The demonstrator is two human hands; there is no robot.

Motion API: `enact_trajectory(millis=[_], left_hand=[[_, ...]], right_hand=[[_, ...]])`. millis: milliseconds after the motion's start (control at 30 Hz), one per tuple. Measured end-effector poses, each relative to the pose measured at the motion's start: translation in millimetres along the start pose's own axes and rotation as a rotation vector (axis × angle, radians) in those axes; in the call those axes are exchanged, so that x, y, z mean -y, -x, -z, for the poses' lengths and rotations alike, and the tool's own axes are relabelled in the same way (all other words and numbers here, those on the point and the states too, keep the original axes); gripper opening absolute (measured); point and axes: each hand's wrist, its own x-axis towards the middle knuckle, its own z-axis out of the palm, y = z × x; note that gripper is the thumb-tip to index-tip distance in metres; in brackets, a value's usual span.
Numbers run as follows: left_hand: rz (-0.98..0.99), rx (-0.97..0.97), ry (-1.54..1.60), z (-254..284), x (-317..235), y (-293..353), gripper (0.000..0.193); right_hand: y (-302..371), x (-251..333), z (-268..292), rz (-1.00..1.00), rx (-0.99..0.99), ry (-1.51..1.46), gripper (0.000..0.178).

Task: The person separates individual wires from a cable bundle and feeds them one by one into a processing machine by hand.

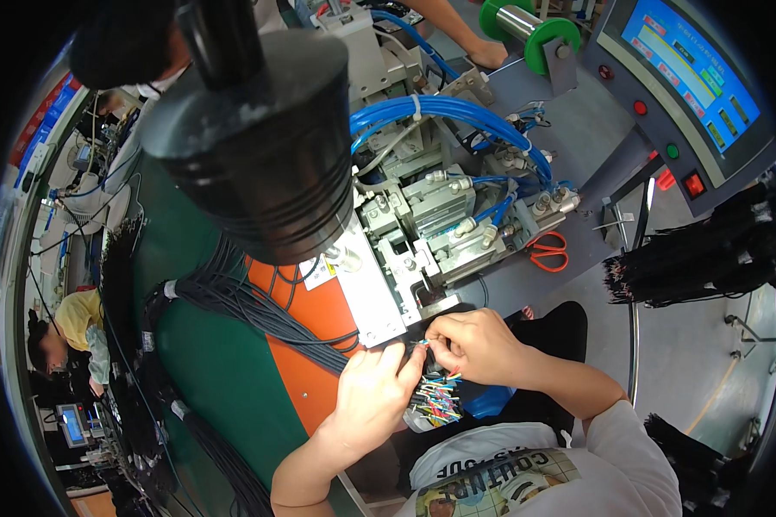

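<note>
My left hand [372, 389] is closed at the front end of the machine's metal plate [372, 297], thumb and fingers pinched on a black cable's end. My right hand [481, 346] meets it from the other side, fingertips pinching the small coloured wires [423, 343] at that end. Just below both hands hangs a bunch of cable ends with stripped, multicoloured wires [438, 398]. Black cables [259, 302] run in a bundle from the left toward my left hand. The fingers partly hide the held end.
A pneumatic machine [444, 207] with blue hoses stands ahead, under a large black lamp [250, 146]. Red-handled scissors [548, 252] lie to its right. A control screen [694, 65] and a hanging black cable bundle [690, 263] are farther right. Other people work nearby.
</note>
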Motion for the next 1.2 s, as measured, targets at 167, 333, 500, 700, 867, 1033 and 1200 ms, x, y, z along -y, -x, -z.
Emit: enact_trajectory(millis=[167,333,500,700,867,1033,1200], left_hand=[[0.121,-0.273,0.256,-15.9,4.6,14.9,0.038],[0.177,-0.286,0.113,-14.9,8.6,34.6,0.041],[0.228,-0.355,0.058,-23.1,6.6,28.2,0.036],[0.209,-0.288,0.243,-19.7,17.2,22.6,0.022],[0.095,-0.370,0.451,-13.0,21.8,28.0,0.039],[0.109,-0.427,0.368,-21.8,11.4,22.8,0.032],[0.113,-0.401,0.436,-15.4,7.0,8.6,0.032]], right_hand=[[3.5,-6.9,-7.9,-0.169,-0.025,-0.290,0.009],[5.0,-4.4,-2.2,-0.212,0.002,-0.239,0.012],[15.2,3.8,0.5,-0.155,-0.105,-0.080,0.015],[11.5,23.2,1.1,0.054,0.100,-0.389,0.027],[15.5,15.4,-12.6,-0.130,-0.003,-0.646,0.019],[16.3,14.5,-7.0,-0.343,0.083,-1.098,0.024],[17.2,10.5,-10.7,-0.368,0.041,-1.188,0.021]])
